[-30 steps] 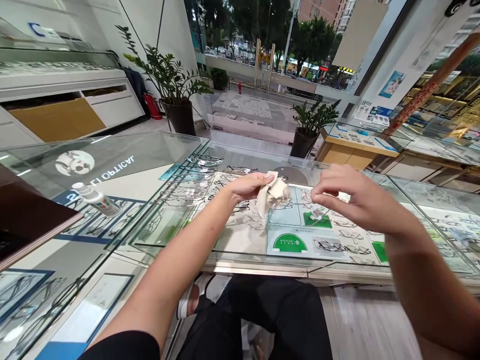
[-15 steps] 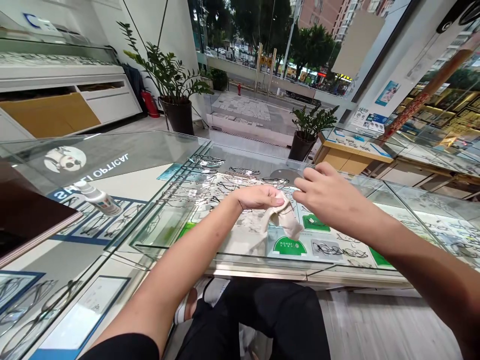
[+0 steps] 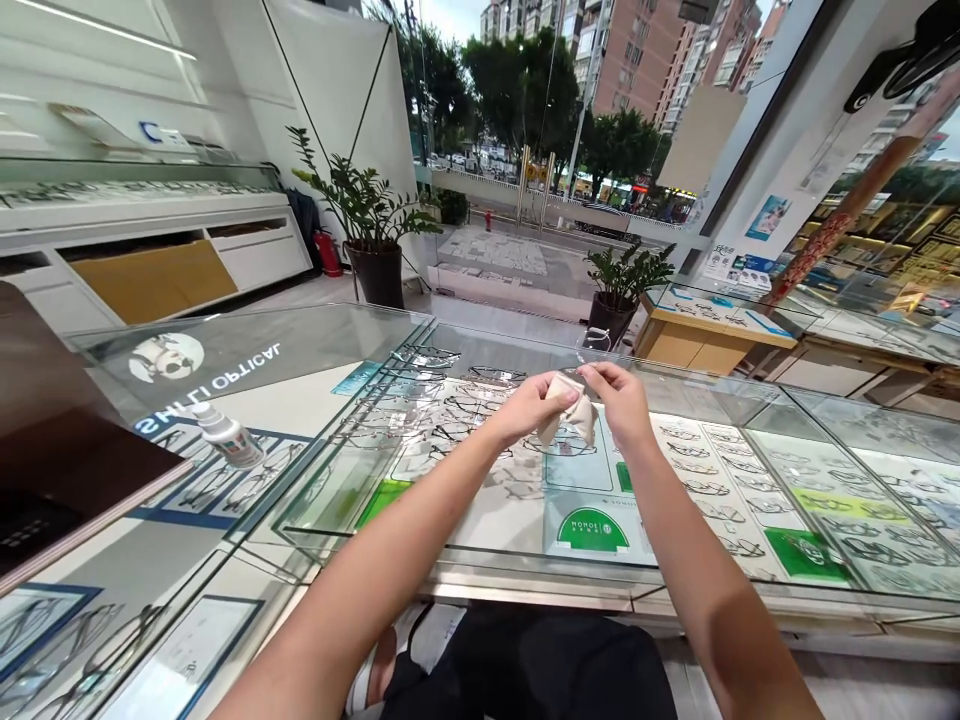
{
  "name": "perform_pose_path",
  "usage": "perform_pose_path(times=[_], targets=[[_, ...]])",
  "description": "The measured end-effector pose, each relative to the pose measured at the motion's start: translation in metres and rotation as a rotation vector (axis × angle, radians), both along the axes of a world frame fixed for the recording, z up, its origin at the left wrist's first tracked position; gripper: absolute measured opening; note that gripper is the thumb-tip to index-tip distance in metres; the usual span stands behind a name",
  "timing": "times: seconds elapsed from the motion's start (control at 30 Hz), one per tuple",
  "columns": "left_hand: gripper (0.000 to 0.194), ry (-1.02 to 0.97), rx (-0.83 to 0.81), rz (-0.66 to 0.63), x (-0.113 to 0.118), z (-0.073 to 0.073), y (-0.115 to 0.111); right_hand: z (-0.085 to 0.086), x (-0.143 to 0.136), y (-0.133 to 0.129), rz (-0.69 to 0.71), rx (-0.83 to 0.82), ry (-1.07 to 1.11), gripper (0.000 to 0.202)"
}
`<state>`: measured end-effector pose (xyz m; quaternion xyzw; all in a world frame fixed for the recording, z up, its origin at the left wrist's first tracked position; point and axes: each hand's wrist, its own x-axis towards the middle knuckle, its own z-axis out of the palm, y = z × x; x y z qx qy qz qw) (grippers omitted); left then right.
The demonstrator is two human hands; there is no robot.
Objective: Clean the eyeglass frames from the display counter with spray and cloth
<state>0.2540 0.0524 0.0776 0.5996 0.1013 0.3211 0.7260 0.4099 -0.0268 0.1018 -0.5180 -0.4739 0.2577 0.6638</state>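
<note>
A crumpled off-white cloth (image 3: 576,420) is pinched in my left hand (image 3: 529,408), thumb on top, and its loose folds hang down. Close beside it, my right hand (image 3: 621,396) has its fingers closed on a pair of thin-rimmed eyeglasses (image 3: 597,333). One round lens stands up above the fingertips; the other part of the glasses is hidden by the cloth and fingers. Both hands are held together over the glass display counter (image 3: 480,560).
Rows of eyeglass frames (image 3: 701,467) lie under the counter glass. A white bottle (image 3: 229,436) stands on the left counter, near a dark brown panel (image 3: 67,430). Beyond the counter are two potted plants (image 3: 375,270) and a wooden display table (image 3: 712,325).
My right hand has come down and in against the cloth, and the eyeglasses now show above its fingers. The cloth is more bunched up. The view has tilted upward.
</note>
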Motion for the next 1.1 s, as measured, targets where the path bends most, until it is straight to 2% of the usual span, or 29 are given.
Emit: perform_pose_path(times=[0.1, 0.3, 0.6, 0.87, 1.1], targets=[[0.053, 0.076, -0.007, 0.031, 0.0, -0.003, 0.003, -0.009, 0.001, 0.009, 0.032, 0.027, 0.103, 0.027], [0.054, 0.169, -0.011, 0.084, 0.003, -0.01, 0.007, -0.02, 0.006, 0.007, 0.054, 0.088, 0.153, 0.023], [0.051, 0.085, -0.021, -0.064, 0.003, -0.015, 0.008, -0.034, 0.001, 0.011, 0.075, 0.05, 0.266, 0.03], [0.056, 0.076, 0.039, 0.083, 0.011, -0.019, -0.004, -0.036, -0.009, 0.01, 0.131, 0.059, 0.289, 0.028], [0.054, 0.027, 0.079, 0.155, 0.014, -0.025, 0.004, -0.032, -0.007, 0.009, 0.117, 0.1, 0.166, 0.028]])
